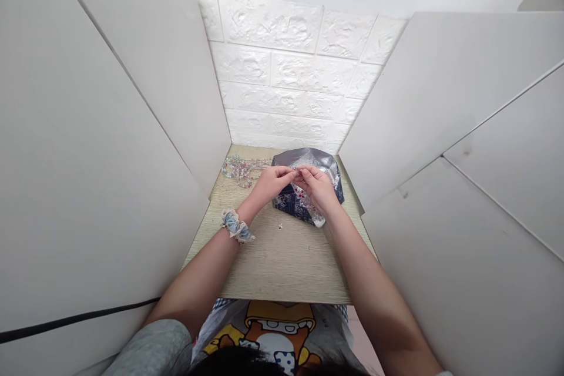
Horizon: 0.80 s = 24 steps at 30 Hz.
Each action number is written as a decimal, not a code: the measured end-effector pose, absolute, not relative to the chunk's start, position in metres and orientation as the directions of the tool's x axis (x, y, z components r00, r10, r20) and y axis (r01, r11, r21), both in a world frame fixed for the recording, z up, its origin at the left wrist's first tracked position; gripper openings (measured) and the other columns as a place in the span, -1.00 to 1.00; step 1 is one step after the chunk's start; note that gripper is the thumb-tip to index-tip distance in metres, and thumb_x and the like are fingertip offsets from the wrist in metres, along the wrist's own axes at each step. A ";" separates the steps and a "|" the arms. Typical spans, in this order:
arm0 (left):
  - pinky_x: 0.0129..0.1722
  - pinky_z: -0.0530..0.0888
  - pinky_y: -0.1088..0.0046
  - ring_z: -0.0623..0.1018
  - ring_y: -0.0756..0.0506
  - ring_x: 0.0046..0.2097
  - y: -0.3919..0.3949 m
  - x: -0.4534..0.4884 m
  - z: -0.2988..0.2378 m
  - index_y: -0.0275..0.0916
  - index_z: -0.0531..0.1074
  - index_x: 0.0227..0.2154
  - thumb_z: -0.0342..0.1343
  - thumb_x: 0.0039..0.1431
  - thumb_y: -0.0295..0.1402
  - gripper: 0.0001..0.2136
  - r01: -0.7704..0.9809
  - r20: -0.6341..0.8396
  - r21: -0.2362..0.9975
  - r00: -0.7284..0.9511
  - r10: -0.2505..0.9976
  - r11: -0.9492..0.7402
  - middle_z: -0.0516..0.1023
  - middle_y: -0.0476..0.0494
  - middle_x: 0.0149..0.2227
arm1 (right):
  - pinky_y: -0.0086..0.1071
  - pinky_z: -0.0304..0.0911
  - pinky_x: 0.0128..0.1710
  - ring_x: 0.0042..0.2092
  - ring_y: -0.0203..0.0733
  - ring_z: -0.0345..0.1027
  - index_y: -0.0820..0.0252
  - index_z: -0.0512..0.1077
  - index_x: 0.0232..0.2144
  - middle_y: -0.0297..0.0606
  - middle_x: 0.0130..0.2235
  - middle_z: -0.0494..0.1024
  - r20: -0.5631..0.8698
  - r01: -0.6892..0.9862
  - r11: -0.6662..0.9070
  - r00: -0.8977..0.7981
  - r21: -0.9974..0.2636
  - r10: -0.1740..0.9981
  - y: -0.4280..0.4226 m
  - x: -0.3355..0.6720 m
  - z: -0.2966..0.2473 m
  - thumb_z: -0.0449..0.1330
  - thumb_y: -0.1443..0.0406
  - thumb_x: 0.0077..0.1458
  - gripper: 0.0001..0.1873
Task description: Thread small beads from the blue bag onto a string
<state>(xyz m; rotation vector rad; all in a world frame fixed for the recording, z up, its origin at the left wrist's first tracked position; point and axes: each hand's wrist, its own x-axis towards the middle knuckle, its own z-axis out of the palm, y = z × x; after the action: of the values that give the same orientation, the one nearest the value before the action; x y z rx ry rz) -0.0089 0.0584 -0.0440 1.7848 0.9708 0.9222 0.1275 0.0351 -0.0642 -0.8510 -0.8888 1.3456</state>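
Note:
My left hand and my right hand meet fingertip to fingertip over a dark blue patterned bag with a silvery open mouth. Both pinch something tiny between them; I cannot make out what it is. The bag lies on the wooden table near its far right corner. A blue and cream scrunchie sits on my left wrist. A pile of small beads lies on the table at the far left, just beyond my left hand. One tiny loose bead rests on the wood below my hands.
White panels wall the table on the left and on the right. A white brick-textured wall closes the back. A black cable runs along the lower left panel.

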 end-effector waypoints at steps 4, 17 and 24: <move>-0.34 0.34 0.51 0.48 -0.04 -0.32 0.058 -0.009 -0.043 -0.34 0.52 -0.39 0.02 0.00 -0.15 -0.66 0.262 0.187 0.911 0.426 0.885 -0.319 0.56 -0.13 -0.37 | -0.44 0.30 -0.25 -0.38 -0.39 0.35 0.17 0.41 -0.46 -0.39 -0.45 0.48 0.052 -0.438 0.051 0.010 -0.898 0.999 0.035 0.128 -0.065 0.29 0.13 -0.25 -0.71; -0.35 0.34 0.51 0.48 -0.04 -0.33 0.056 -0.010 -0.041 -0.34 0.51 -0.40 0.03 -0.01 -0.15 -0.66 0.267 0.188 0.910 0.413 0.891 -0.316 0.56 -0.13 -0.38 | -0.46 0.32 -0.23 -0.36 -0.40 0.36 0.17 0.37 -0.46 -0.42 -0.45 0.46 0.054 -0.508 0.032 -0.029 -0.861 0.998 0.034 0.129 -0.066 0.31 0.24 -0.22 -0.77; -0.36 0.33 0.52 0.48 -0.03 -0.34 0.056 -0.011 -0.041 -0.34 0.51 -0.41 0.02 0.00 -0.16 -0.68 0.285 0.189 0.902 0.414 0.891 -0.324 0.56 -0.11 -0.39 | -0.48 0.32 -0.23 -0.34 -0.40 0.36 0.16 0.36 -0.47 -0.42 -0.45 0.46 0.033 -0.512 0.006 -0.043 -0.859 0.999 0.033 0.128 -0.066 0.32 0.26 -0.24 -0.76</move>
<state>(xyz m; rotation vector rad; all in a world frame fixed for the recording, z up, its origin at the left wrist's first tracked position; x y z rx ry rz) -0.0109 0.0557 -0.0409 1.8277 1.0107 0.9063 0.1284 0.0325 -0.0660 -0.7661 -0.8481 1.4382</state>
